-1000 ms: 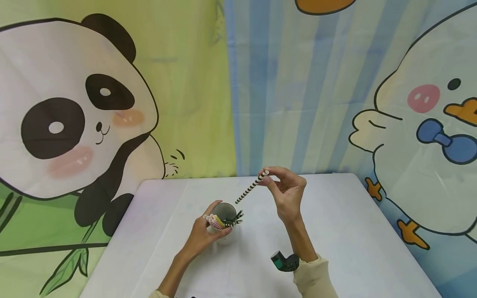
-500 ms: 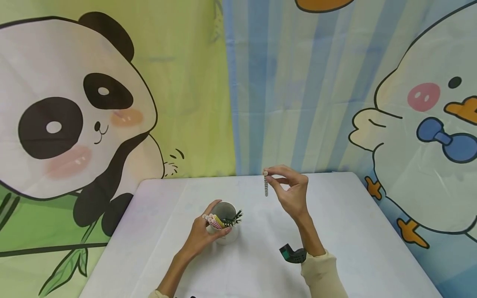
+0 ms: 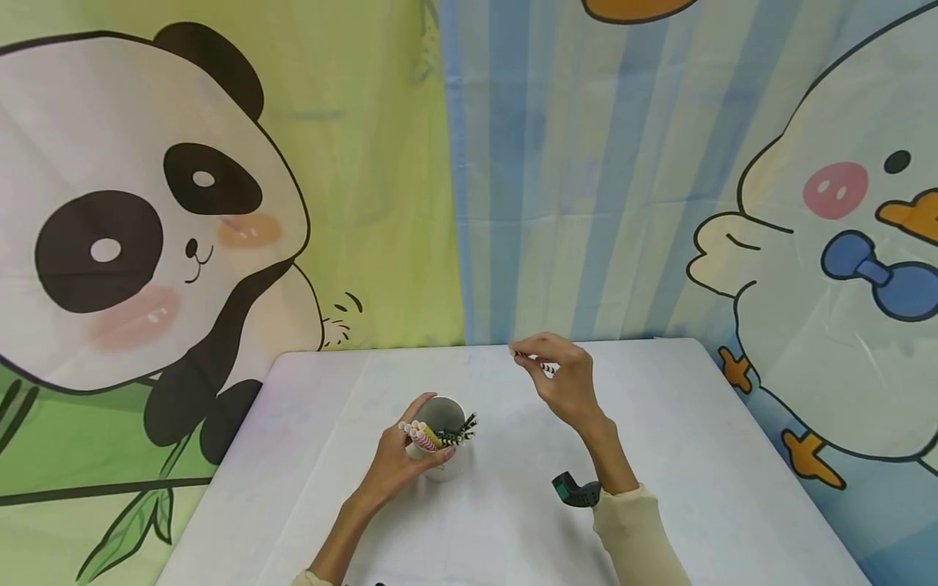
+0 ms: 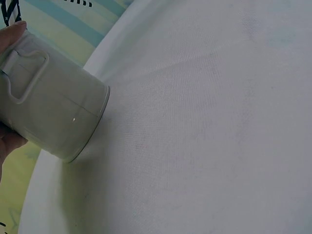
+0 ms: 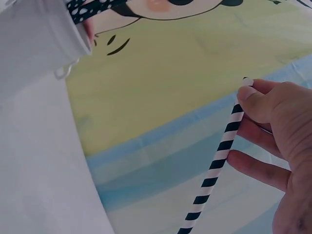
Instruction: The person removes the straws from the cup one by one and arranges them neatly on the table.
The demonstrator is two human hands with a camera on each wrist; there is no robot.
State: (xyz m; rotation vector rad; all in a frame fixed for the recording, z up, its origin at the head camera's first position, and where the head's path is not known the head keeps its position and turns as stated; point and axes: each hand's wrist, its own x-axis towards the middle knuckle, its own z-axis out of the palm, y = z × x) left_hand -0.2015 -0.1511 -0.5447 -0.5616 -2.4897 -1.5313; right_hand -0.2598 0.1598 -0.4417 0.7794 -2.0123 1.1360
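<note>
My left hand [image 3: 399, 462] grips a white pail [image 4: 61, 105] round its side, thumb near the rim. A small wire handle lies against the pail in the left wrist view. Several paper straws lean inside it: pink-striped straws [image 3: 422, 439], a yellow one, and dark patterned straws [image 3: 460, 431]. Up and to the right of the pail, my right hand [image 3: 566, 381] pinches one black-and-white striped paper straw [image 5: 214, 168] near its end, thumb against fingers. That straw slants down from the fingertips in the right wrist view; in the head view the hand mostly hides it.
Both hands are over a white-covered table [image 3: 330, 391]. Behind its far edge hangs a printed cloth [image 3: 381, 179] with a panda and a white bird. A small dark camera [image 3: 576, 491] sits at my right wrist.
The striped straw has swung from slanting toward the pail, through hanging upright, to lying back under my right hand. That hand has shifted slightly away from the pail. My left hand stays put.
</note>
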